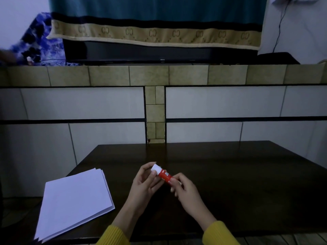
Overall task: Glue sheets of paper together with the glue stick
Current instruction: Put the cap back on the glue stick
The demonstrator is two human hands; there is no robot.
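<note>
A glue stick (163,174) with a red body and a white cap is held just above the dark table (238,174), near its middle. My left hand (144,184) pinches the white cap end between thumb and fingers. My right hand (185,193) grips the red body's lower end with curled fingers. The cap sits on the stick. A stack of white paper sheets (74,202) lies flat on the table's left side, its near corner at the front edge, a hand's width left of my left hand.
Beyond the table stands a tiled wall with a tan-tiled ledge (159,75). A dark flat screen draped with a teal and tan cloth (155,32) rests on the ledge. A blue patterned fabric (39,43) lies at the back left.
</note>
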